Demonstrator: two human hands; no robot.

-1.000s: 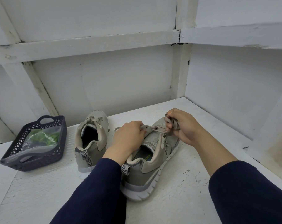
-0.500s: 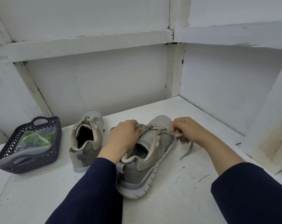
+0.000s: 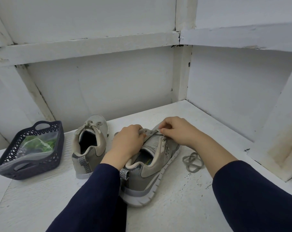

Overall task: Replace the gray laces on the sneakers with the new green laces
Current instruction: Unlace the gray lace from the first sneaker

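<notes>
a white painted desk (image 3: 175, 210), set in a corner of white board walls (image 3: 108, 91), carries everything. half a second ago the right grip (image 3: 177, 129) was out beside the held sneaker (image 3: 152, 173), drawing a lace away. now that loose gray lace (image 3: 193, 162) lies in a slack coil on the desk, just right of and nearer than the right grip and touching neither grip. the right grip has come back to the top of the shoe. the left grip (image 3: 127, 141) has hardly shifted.

counted left to right:
- one dark basket (image 3: 33, 169) well left of the left grip
- one clear bag (image 3: 29, 153) of green laces (image 3: 41, 143) lying in the basket
- two sneakers: the laced sneaker (image 3: 90, 148) just left of the left grip, heel toward the camera, its tied gray lace (image 3: 91, 125) in a bow, and the held sneaker under both grips
- one loose lace

the left grip is curled round the left flank of the held sneaker's upper, holding it. the right grip pinches thumb and forefinger at the eyelet edge by the tongue; whether a strand sits between the fingertips cannot be told. both arms wear dark blue sleeves (image 3: 95, 198).

the desk's paint is chipped and speckled on the near side of the right grip. a horizontal rail (image 3: 91, 46) and an upright post (image 3: 183, 72) cross the walls behind.
</notes>
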